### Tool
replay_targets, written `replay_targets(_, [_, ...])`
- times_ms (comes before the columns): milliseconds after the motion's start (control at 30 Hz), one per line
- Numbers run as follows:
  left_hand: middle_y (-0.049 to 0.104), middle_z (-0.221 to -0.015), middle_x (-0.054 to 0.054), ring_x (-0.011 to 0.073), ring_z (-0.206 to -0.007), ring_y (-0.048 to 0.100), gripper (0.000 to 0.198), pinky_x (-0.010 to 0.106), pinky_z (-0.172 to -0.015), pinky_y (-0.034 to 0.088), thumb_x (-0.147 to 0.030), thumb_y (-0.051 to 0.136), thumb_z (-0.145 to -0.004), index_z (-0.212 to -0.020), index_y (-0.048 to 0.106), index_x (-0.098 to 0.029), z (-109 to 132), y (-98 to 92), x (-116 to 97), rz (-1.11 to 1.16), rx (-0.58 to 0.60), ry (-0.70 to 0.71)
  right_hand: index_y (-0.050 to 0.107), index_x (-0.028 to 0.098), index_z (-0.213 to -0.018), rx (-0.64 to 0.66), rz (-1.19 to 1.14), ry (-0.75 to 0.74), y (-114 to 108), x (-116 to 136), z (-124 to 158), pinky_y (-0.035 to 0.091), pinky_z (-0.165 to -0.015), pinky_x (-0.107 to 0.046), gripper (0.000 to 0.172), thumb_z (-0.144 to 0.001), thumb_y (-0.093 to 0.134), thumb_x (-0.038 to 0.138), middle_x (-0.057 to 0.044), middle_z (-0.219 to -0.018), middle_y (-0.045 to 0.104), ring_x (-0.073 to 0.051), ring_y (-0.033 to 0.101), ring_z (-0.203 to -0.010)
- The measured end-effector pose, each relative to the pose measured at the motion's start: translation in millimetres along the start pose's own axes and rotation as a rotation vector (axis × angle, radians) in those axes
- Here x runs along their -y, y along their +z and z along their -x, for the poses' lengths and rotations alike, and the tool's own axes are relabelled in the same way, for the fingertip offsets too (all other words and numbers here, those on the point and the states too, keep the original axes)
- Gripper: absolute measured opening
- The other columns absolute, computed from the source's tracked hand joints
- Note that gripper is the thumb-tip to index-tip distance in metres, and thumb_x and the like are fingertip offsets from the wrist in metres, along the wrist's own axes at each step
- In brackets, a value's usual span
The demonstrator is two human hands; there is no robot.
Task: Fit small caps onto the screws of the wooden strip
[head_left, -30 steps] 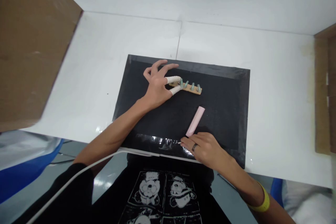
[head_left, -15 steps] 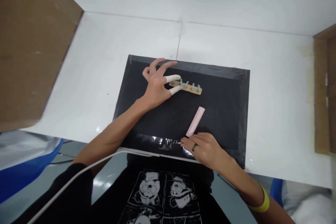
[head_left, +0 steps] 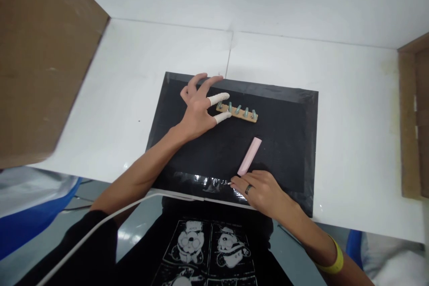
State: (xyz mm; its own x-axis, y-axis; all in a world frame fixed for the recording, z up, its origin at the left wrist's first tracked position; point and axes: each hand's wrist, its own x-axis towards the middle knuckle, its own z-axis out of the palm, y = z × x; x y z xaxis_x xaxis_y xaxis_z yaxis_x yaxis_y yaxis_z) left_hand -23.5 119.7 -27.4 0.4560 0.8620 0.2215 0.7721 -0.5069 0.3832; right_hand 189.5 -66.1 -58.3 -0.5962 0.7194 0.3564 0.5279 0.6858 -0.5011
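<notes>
My left hand (head_left: 200,114) is over the black mat, white covers on its thumb and index finger. Those two fingertips are apart, on either side of the left end of a tan strip (head_left: 248,118). Several glossy teal-green pieces shaped like false nails (head_left: 246,111) stand along the strip. The thumb tip is at or very near the second piece from the left; whether they touch I cannot tell. My right hand (head_left: 263,191), a dark ring on one finger, rests low on the mat, its fingers pinched on a thin white-tipped stick (head_left: 229,183). Just above these fingers lies a pink bar (head_left: 250,156).
The black mat (head_left: 281,143) lies on a white table (head_left: 351,143) with a white wall behind. Brown boards stand at the left (head_left: 43,62) and right (head_left: 410,120). A white cable (head_left: 110,216) runs along the table's front edge and over my left arm.
The index finger and thumb of my left hand have spread slightly and drawn a little left, off the second nail piece. My right hand has stayed almost still with the stick.
</notes>
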Motion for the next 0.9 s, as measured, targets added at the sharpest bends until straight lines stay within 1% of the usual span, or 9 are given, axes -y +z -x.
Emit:
replay_targets(200, [0.048, -0.160, 0.004, 0.0425, -0.149, 0.032, 0.033, 0.064, -0.112, 0.027, -0.046, 0.080, -0.085, -0.115, 0.071, -0.034, 5.3, -5.3, 5.8, -0.027, -0.020, -0.004, 0.068, 0.013, -0.106, -0.011, -0.005, 0.003, 0.3, -0.1, 0.3, 0.042, -0.060, -0.031, 0.013, -0.104, 0.054, 0.013, -0.001, -0.080, 0.068, -0.013, 0.063, -0.069])
replay_targets(433, [0.047, -0.161, 0.004, 0.0445, -0.149, 0.033, 0.032, 0.065, -0.110, 0.028, -0.047, 0.080, -0.084, -0.112, 0.072, -0.034, 6.2, -5.3, 7.2, -0.045, -0.017, 0.000, 0.067, 0.015, -0.104, -0.007, -0.003, 0.009, 0.9, 0.4, 0.4, 0.042, -0.060, -0.031, 0.013, -0.103, 0.055, 0.012, -0.001, -0.081, 0.069, -0.013, 0.064, -0.070])
replay_targets(533, [0.049, -0.160, 0.004, 0.0445, -0.149, 0.033, 0.030, 0.064, -0.109, 0.027, -0.046, 0.077, -0.086, -0.113, 0.072, -0.033, 5.7, -3.8, 7.5, -0.060, -0.024, 0.005, 0.067, 0.016, -0.102, -0.003, 0.001, 0.015, 1.4, 0.3, 0.9, 0.041, -0.058, -0.031, 0.013, -0.104, 0.055, 0.014, 0.000, -0.079, 0.069, -0.013, 0.063, -0.067])
replay_targets(700, [0.051, -0.158, 0.006, 0.0457, -0.148, 0.034, 0.026, 0.063, -0.106, 0.026, -0.046, 0.073, -0.089, -0.111, 0.073, -0.032, 5.8, -2.5, 7.1, -0.069, -0.026, 0.009, 0.067, 0.014, -0.105, -0.004, -0.009, 0.012, 1.9, 0.4, 1.5, 0.042, -0.060, -0.032, 0.010, -0.103, 0.057, 0.012, -0.001, -0.082, 0.069, -0.013, 0.065, -0.070])
replay_targets(900, [0.051, -0.158, 0.007, 0.0448, -0.149, 0.033, 0.027, 0.063, -0.108, 0.025, -0.046, 0.073, -0.089, -0.112, 0.072, -0.031, 5.7, -3.0, 6.1, -0.054, -0.026, -0.004, 0.066, 0.013, -0.105, -0.018, 0.003, 0.017, 1.0, 2.0, -0.3, 0.041, -0.060, -0.033, 0.012, -0.104, 0.054, 0.014, 0.000, -0.080, 0.068, -0.014, 0.063, -0.068])
